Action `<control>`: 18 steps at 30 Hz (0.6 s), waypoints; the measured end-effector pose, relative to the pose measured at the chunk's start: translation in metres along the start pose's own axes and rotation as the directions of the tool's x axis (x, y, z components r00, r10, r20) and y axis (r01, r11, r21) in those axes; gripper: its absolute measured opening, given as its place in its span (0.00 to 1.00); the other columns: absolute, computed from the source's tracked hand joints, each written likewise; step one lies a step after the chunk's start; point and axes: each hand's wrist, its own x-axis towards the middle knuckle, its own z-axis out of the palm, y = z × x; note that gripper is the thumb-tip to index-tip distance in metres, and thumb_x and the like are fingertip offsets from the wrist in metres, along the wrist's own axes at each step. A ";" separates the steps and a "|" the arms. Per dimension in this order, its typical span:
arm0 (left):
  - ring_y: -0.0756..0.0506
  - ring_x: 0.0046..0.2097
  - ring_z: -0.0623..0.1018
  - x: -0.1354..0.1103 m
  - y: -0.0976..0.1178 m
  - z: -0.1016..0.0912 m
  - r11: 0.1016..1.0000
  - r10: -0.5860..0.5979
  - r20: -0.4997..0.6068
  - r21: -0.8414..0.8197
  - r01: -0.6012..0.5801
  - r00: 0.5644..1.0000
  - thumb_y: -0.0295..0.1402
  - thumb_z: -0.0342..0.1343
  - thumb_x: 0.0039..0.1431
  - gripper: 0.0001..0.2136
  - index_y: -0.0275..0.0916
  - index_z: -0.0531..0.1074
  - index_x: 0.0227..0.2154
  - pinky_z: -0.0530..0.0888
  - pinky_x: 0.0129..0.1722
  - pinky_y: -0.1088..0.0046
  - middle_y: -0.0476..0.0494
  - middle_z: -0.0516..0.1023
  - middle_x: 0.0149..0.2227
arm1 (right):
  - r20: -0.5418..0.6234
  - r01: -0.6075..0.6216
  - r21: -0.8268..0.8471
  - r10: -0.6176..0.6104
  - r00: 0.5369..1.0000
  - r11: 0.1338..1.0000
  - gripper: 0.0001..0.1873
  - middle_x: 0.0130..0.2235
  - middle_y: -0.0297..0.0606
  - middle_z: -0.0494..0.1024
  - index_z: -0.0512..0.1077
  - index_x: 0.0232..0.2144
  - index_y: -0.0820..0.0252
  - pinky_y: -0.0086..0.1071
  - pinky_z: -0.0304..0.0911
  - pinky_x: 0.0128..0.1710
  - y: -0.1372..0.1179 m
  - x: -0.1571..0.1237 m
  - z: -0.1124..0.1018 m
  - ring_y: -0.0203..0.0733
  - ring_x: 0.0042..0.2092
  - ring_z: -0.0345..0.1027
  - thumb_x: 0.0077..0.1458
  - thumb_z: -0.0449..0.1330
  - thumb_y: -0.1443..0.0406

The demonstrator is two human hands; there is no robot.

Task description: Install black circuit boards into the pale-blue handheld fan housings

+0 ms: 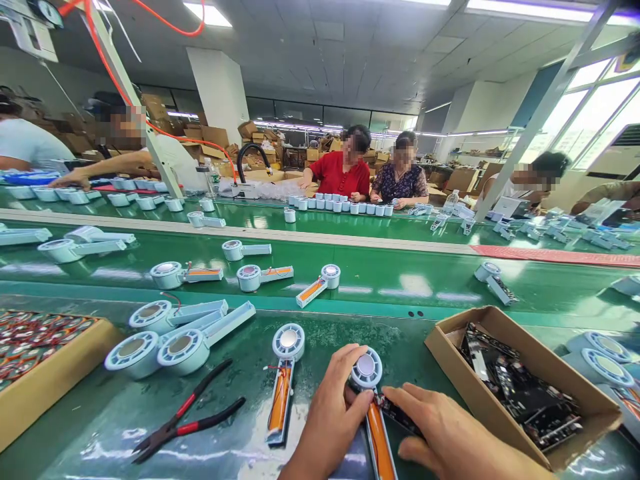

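A pale blue fan housing (367, 371) with a round head and an orange battery in its open handle lies at the near edge of the green bench. My left hand (334, 408) grips its left side, thumb by the neck. My right hand (450, 433) lies beside the handle, fingers pressing a small black circuit board (397, 412) against it. A second housing with an orange battery (283, 387) lies just left of my left hand.
Red-handled pliers (187, 420) lie at the near left. Three empty housings (170, 337) are stacked behind them. A cardboard box of circuit boards (520, 380) stands right, another box (35, 367) left. More housings ride the belt (400, 267); several people work opposite.
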 end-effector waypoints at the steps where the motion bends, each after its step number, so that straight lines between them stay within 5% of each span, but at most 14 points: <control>1: 0.46 0.45 0.79 0.001 0.002 0.001 1.000 -0.010 -0.002 0.001 0.010 1.000 0.25 0.54 0.59 0.27 0.51 0.66 0.61 0.76 0.42 0.67 0.44 0.61 0.67 | -0.002 0.066 -0.178 -0.067 0.998 0.982 0.24 0.40 0.39 0.80 0.74 0.46 0.57 0.33 0.68 0.34 0.000 0.002 -0.002 0.47 0.35 0.77 0.44 0.65 0.75; 4: 0.43 0.50 0.78 0.001 0.007 0.004 1.000 -0.006 -0.013 0.008 0.006 1.000 0.24 0.51 0.59 0.27 0.47 0.65 0.62 0.77 0.44 0.65 0.41 0.61 0.66 | -0.013 0.165 -0.548 -0.206 0.978 0.820 0.12 0.36 0.43 0.78 0.74 0.35 0.60 0.38 0.67 0.35 -0.007 0.011 -0.006 0.50 0.36 0.74 0.46 0.64 0.75; 8: 0.39 0.60 0.72 -0.001 0.007 0.006 1.000 0.023 -0.062 -0.002 -0.023 0.998 0.24 0.51 0.59 0.26 0.46 0.67 0.61 0.76 0.52 0.61 0.40 0.66 0.65 | 0.047 0.265 -0.656 -0.312 0.949 0.707 0.09 0.29 0.41 0.75 0.73 0.32 0.60 0.39 0.62 0.30 -0.020 0.019 -0.019 0.48 0.31 0.69 0.48 0.63 0.75; 11: 0.38 0.62 0.70 -0.001 0.004 0.007 0.999 0.041 -0.081 -0.001 -0.041 0.996 0.23 0.53 0.56 0.29 0.49 0.67 0.61 0.74 0.58 0.57 0.43 0.69 0.63 | 0.145 0.339 -0.482 -0.307 0.940 0.808 0.09 0.27 0.36 0.76 0.74 0.33 0.58 0.34 0.56 0.25 -0.017 0.025 -0.043 0.44 0.28 0.70 0.50 0.65 0.75; 14: 0.38 0.61 0.72 0.001 -0.001 0.009 0.999 0.049 -0.099 0.000 -0.049 0.994 0.22 0.53 0.54 0.32 0.50 0.66 0.62 0.74 0.59 0.56 0.44 0.71 0.61 | 0.247 0.221 -0.096 -0.192 0.950 0.971 0.08 0.24 0.28 0.76 0.74 0.28 0.57 0.27 0.54 0.23 -0.004 0.035 -0.065 0.36 0.25 0.70 0.57 0.63 0.72; 16: 0.39 0.59 0.73 0.002 -0.005 0.011 0.999 0.048 -0.118 0.000 -0.048 0.992 0.22 0.53 0.54 0.32 0.51 0.66 0.62 0.74 0.59 0.56 0.45 0.71 0.61 | 0.272 0.164 0.060 -0.175 0.946 0.985 0.08 0.29 0.28 0.77 0.75 0.28 0.56 0.24 0.59 0.28 0.005 0.040 -0.070 0.34 0.30 0.73 0.59 0.63 0.71; 18: 0.39 0.58 0.74 0.004 -0.006 0.013 0.999 0.043 -0.126 0.000 -0.044 0.991 0.22 0.53 0.54 0.32 0.52 0.66 0.62 0.75 0.58 0.57 0.45 0.71 0.61 | 0.232 0.175 0.019 -0.175 0.957 0.984 0.08 0.35 0.33 0.77 0.77 0.30 0.57 0.27 0.63 0.35 0.011 0.038 -0.066 0.37 0.35 0.73 0.61 0.62 0.71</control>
